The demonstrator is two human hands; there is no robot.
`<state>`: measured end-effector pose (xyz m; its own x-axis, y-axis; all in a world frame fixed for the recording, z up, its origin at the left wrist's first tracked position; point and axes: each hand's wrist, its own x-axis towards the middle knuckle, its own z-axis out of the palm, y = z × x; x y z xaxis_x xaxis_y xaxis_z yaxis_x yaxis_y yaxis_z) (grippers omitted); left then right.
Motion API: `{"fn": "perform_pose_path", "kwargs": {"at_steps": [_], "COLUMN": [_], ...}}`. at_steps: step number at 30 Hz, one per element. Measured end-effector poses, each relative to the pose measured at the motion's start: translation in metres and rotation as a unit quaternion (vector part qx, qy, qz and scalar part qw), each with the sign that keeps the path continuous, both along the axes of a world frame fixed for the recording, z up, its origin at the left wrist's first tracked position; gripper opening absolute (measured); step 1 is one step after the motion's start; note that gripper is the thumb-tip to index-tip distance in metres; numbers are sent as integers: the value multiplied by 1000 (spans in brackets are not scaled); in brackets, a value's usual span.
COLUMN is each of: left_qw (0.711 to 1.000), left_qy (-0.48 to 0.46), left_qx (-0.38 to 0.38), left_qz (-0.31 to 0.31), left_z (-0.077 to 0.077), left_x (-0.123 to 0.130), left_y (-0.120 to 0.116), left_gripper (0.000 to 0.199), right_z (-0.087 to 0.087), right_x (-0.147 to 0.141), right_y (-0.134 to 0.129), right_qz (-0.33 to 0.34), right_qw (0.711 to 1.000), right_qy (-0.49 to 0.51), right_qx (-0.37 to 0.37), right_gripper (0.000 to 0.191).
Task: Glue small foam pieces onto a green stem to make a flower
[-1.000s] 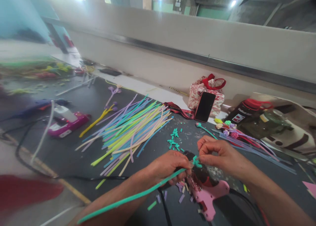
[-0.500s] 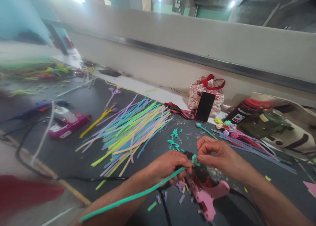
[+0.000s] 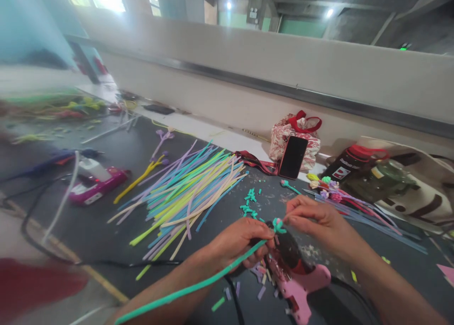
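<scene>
A long teal stem (image 3: 198, 283) runs from the lower left up to a small teal flower head with a pink centre (image 3: 278, 224). My left hand (image 3: 244, 237) is closed around the stem just below that head. Close to the flower's right side is my right hand (image 3: 308, 216), its fingers bent and pressed together; whether they hold anything is too small to tell. Beneath both hands lies a pink glue gun (image 3: 301, 287) with a dark front part. Short teal pieces (image 3: 250, 204) are scattered on the dark table beyond my left hand.
Many coloured strips (image 3: 187, 192) lie left of centre. Farther left is a magenta device (image 3: 97, 185) with cables. A phone (image 3: 293, 157) leans on a patterned bag (image 3: 278, 136). Finished flowers (image 3: 329, 185), a black bottle (image 3: 344, 164) and a tote bag (image 3: 425, 188) are at right.
My right hand's fingers have drawn slightly away from the flower head, which now shows more fully with its pink centre. My left hand still grips the stem.
</scene>
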<state>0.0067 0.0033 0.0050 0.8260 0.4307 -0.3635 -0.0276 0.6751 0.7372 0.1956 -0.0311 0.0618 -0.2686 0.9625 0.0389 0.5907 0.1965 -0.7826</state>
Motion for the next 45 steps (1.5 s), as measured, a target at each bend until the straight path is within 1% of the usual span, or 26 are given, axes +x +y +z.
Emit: {"fn": "perform_pose_path", "kwargs": {"at_steps": [4,8,11,15,19,22,24,27,29,31,34,36,40,45], "left_qw": [998,995,992,989,987,987,988,992,994,996,996,995,994,993], "left_qy": [-43,-30,-26,-14,-1,4,5,-6,-25,-53,-83,-92,-102,-105], "left_qx": [4,49,85,112,132,140,133,102,79,52,2,-19,-30,-34], "left_qz": [45,80,92,95,91,85,85,77,64,50,15,-15,-38,-35], "left_z": [4,7,10,11,11,12,12,10,7,4,1,0,-2,-3], "left_x": [-1,-1,-1,1,0,-1,-2,-3,-3,-3,-3,-3,-2,-1], "left_y": [-4,-9,-10,-10,-11,-11,-11,-9,-8,-7,-6,-6,-6,-7], "left_gripper": [20,27,30,30,26,26,26,26,25,24,26,28,26,25], "right_z": [4,4,1,-1,1,3,3,-1,-4,-5,-4,-4,-6,-10], "right_x": [7,8,6,3,-1,-2,-4,-6,-9,-11,-13,-12,-12,-15], "right_y": [-4,-9,-13,-16,-19,-20,-21,-23,-23,-23,-22,-21,-19,-16], "right_qz": [-58,-93,-89,-76,-66,-72,-80,-81,-76,-69,-30,0,26,22], "right_qw": [996,991,992,993,994,994,995,994,992,989,986,983,980,977], "right_qy": [41,50,42,24,29,32,39,68,98,127,156,173,187,209], "right_qx": [59,77,80,87,83,71,36,-18,-26,-32,-51,-60,-58,-36], "right_gripper": [20,17,17,16,13,11,10,24,29,39,58,63,54,38]}}
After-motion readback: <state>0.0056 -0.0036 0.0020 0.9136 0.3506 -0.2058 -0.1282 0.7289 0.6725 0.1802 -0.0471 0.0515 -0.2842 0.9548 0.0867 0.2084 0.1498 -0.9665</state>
